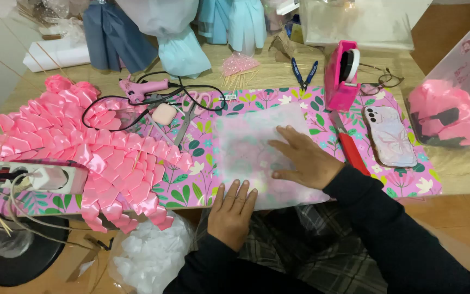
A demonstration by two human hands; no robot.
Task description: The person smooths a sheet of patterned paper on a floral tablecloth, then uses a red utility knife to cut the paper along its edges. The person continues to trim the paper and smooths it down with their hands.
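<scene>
A pale, see-through sheet of wrapping paper lies flat on a pink flowered mat on the wooden table. My right hand lies flat on the sheet's right half, palm down, fingers spread and pointing left. My left hand presses on the sheet's near edge, fingers pointing away from me. Neither hand holds anything.
A heap of folded pink ribbon petals covers the left side, with a power strip, pink glue gun and scissors. To the right are a red cutter, a phone, a pink tape dispenser and blue pliers.
</scene>
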